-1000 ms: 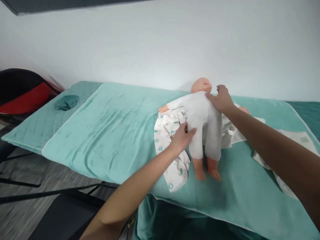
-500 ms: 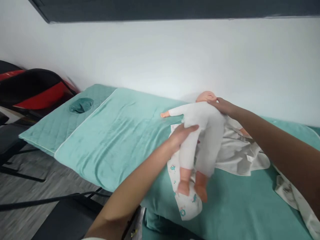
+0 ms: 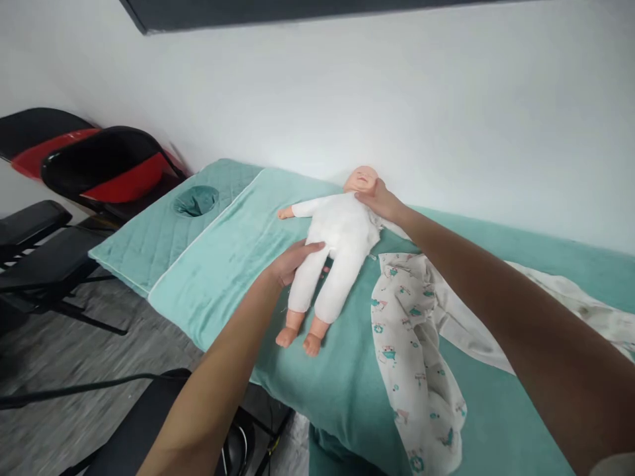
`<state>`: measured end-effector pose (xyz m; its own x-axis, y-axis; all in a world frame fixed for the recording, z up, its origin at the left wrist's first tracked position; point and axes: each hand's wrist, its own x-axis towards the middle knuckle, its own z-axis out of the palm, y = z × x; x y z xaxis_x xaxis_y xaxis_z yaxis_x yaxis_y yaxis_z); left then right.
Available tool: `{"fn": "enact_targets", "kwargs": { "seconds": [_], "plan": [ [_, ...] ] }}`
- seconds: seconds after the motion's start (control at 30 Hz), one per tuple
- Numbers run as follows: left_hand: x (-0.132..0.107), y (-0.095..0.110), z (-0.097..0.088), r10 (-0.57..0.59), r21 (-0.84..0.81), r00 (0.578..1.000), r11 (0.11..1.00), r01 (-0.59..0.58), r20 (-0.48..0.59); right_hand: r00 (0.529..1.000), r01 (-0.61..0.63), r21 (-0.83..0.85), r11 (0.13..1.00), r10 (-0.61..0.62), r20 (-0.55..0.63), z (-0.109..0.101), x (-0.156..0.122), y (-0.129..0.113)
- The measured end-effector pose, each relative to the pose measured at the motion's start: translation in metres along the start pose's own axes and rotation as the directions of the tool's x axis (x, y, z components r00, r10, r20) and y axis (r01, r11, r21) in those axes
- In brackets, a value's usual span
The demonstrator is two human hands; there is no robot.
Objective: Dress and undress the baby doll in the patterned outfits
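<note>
A baby doll [image 3: 342, 221] with a white cloth body lies on its back on the green-covered massage table [image 3: 233, 244], its head toward the wall and its bare feet toward me. My left hand [image 3: 296, 259] grips the doll at its hip and upper thigh, the thumb over the front. At the neck and shoulder, my right hand [image 3: 380, 200] holds the doll with the thumb on its upper chest; the other fingers are hidden behind the head. Beside the doll on the right lies a white printed baby garment [image 3: 414, 350], spread out and partly covered by my right forearm.
The table's quilted end with a face hole [image 3: 196, 201] is at the left. Folding chairs [image 3: 106, 162] with red-and-black backs stand beyond it. A black seat [image 3: 143, 416] is close below my left arm. The white wall [image 3: 278, 99] runs along the far side.
The doll has moved left, off the printed garment, and now rests on the green cover. Both hands moved along with it, still holding it. The view has shifted somewhat too.
</note>
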<state>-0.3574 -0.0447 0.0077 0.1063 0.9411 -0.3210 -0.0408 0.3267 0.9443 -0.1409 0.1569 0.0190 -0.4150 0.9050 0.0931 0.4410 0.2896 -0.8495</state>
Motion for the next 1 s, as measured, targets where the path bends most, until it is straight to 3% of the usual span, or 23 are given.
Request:
{"fn": "enact_targets", "kwargs": {
  "seconds": [0.13,0.2,0.23,0.3,0.33,0.37,0.4,0.43,0.5,0.57,0.63,0.7,0.8,0.87,0.93,1.0],
  "plan": [
    [0.0,-0.004,0.002,0.042,0.094,0.999,0.995,-0.039,-0.023,0.993,-0.112,-0.172,0.979,0.118,0.025,-0.027,-0.017,0.019],
    [-0.001,-0.002,0.004,0.061,0.249,0.981,0.968,-0.014,-0.182,0.975,-0.205,-0.327,0.922,0.221,0.014,-0.058,-0.036,0.035],
    [-0.002,0.0,0.007,0.119,0.359,0.945,0.933,-0.001,-0.306,0.963,-0.242,-0.417,0.876,0.269,0.006,-0.076,-0.048,0.045],
    [-0.009,0.006,0.02,0.358,0.592,0.801,0.806,-0.006,-0.479,0.944,-0.297,-0.495,0.817,0.329,-0.024,-0.113,-0.077,0.064],
    [-0.014,0.008,0.032,0.483,0.686,0.734,0.727,-0.033,-0.477,0.933,-0.319,-0.529,0.786,0.357,-0.033,-0.131,-0.094,0.073],
    [-0.02,0.009,0.046,0.572,0.752,0.702,0.654,-0.079,-0.425,0.92,-0.335,-0.579,0.743,0.39,-0.032,-0.148,-0.11,0.081],
    [-0.025,0.009,0.064,0.607,0.788,0.717,0.601,-0.134,-0.341,0.905,-0.34,-0.639,0.69,0.424,-0.024,-0.162,-0.127,0.087],
    [-0.03,0.007,0.083,0.577,0.799,0.779,0.575,-0.175,-0.245,0.89,-0.337,-0.68,0.651,0.456,-0.005,-0.174,-0.142,0.091],
    [-0.034,-0.002,0.121,0.404,0.828,0.913,0.53,-0.184,-0.056,0.865,-0.3,-0.73,0.615,0.497,0.063,-0.191,-0.168,0.096],
    [-0.03,-0.015,0.153,0.226,0.881,0.973,0.452,-0.139,0.037,0.863,-0.235,-0.751,0.616,0.487,0.13,-0.198,-0.187,0.096],
    [-0.02,-0.029,0.173,0.134,0.91,0.991,0.41,-0.055,0.0,0.885,-0.165,-0.796,0.583,0.443,0.14,-0.2,-0.201,0.094],
    [-0.012,-0.038,0.185,0.108,0.895,0.994,0.446,-0.03,-0.021,0.922,-0.116,-0.827,0.55,0.369,0.116,-0.197,-0.212,0.089],
    [-0.015,-0.042,0.198,0.195,0.818,0.978,0.55,-0.166,0.068,0.982,-0.031,-0.819,0.573,0.172,0.083,-0.187,-0.231,0.076],
    [-0.029,-0.04,0.21,0.361,0.751,0.919,0.561,-0.348,0.157,0.998,0.04,-0.799,0.6,0.02,0.064,-0.179,-0.248,0.06],
    [-0.047,-0.036,0.228,0.556,0.704,0.8,0.473,-0.529,0.227,0.993,0.112,-0.765,0.634,-0.104,0.059,-0.171,-0.27,0.037],
    [-0.063,-0.029,0.248,0.7,0.696,0.665,0.341,-0.632,0.261,0.97,0.218,-0.727,0.651,-0.227,0.088,-0.165,-0.296,0.008]
  ]
}}
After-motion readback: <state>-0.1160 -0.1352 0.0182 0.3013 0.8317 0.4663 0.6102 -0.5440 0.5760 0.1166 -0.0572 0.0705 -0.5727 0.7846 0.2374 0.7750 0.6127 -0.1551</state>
